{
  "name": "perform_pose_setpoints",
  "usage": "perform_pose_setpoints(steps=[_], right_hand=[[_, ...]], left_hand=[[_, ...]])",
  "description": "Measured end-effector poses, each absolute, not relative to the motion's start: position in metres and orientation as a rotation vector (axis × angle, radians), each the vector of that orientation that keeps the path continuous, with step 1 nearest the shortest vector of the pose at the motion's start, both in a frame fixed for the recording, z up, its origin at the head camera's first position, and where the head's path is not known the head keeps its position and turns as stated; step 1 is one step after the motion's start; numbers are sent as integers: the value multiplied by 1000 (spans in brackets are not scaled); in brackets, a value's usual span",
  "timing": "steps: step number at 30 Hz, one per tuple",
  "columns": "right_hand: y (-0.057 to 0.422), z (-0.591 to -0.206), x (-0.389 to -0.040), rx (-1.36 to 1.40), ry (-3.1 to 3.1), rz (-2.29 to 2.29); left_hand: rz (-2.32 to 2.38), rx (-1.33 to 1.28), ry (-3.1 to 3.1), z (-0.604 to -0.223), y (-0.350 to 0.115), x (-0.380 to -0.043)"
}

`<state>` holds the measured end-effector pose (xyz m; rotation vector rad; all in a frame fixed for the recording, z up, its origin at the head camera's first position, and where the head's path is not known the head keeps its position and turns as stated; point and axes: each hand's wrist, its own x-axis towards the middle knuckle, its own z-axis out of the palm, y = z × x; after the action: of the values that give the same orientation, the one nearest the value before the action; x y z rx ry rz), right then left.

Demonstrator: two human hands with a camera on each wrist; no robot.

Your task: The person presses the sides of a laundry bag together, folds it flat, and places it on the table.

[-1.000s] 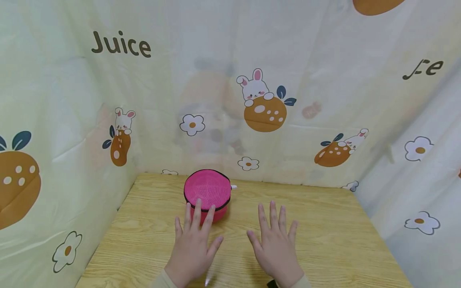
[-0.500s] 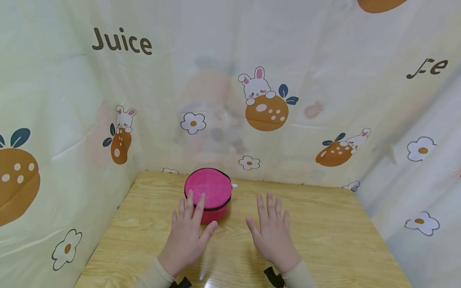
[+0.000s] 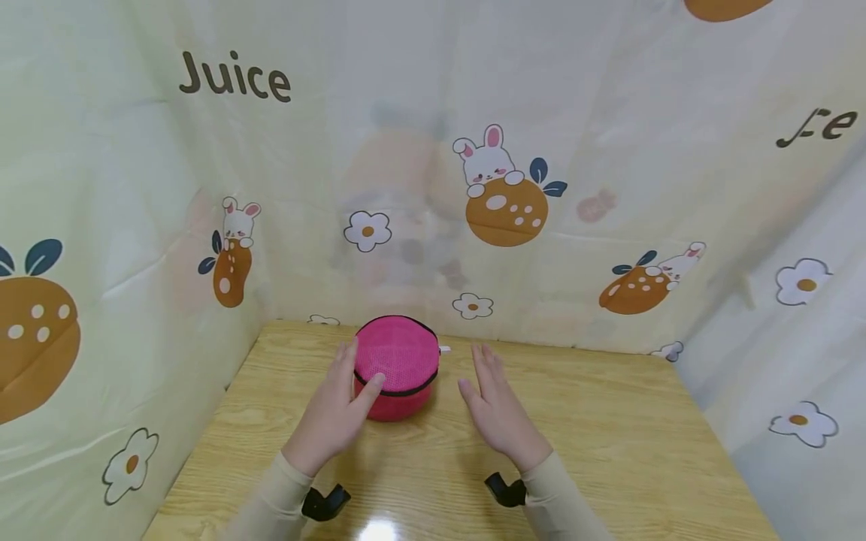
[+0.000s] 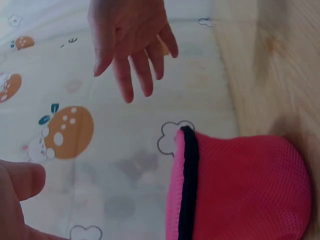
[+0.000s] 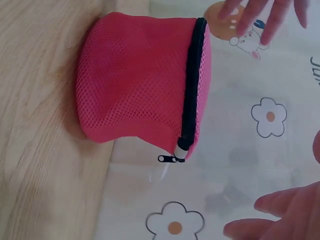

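A round pink mesh pouch (image 3: 398, 353) with a black zipper band around its top stands upright toward the back of the wooden table. My left hand (image 3: 331, 417) hovers at its left front, fingers straight, overlapping the pouch's edge in the head view. To the right of the pouch, and apart from it, my right hand (image 3: 504, 417) is held with straight fingers. The palms face inward toward each other, and neither hand holds anything. In the right wrist view a small zipper pull (image 5: 170, 159) hangs at the end of the black band.
A pale curtain (image 3: 406, 285) printed with rabbits, oranges and flowers walls in the back and both sides of the wooden table (image 3: 609, 443). Black straps (image 3: 326, 502) show at both wrists.
Both hands have moved forward, the left one up beside the pouch. They have turned from palms down, fingers spread, to palms facing inward. The pouch stays in place on the table.
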<state>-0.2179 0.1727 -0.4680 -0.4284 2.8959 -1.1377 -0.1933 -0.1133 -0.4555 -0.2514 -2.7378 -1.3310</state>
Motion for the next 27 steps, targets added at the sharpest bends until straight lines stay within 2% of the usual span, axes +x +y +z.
perform_pose_setpoints(steps=[6, 20, 27], right_hand=[[168, -472, -244, -454, 2828, -1301], [157, -483, -303, -315, 2479, -1743], [150, -482, -330, -203, 2267, -1917]], left_hand=[[-1503, -92, -2757, -454, -129, -214], [-2127, 202, -2503, -470, -151, -263], [-2229, 217, -2473, -474, -160, -292]])
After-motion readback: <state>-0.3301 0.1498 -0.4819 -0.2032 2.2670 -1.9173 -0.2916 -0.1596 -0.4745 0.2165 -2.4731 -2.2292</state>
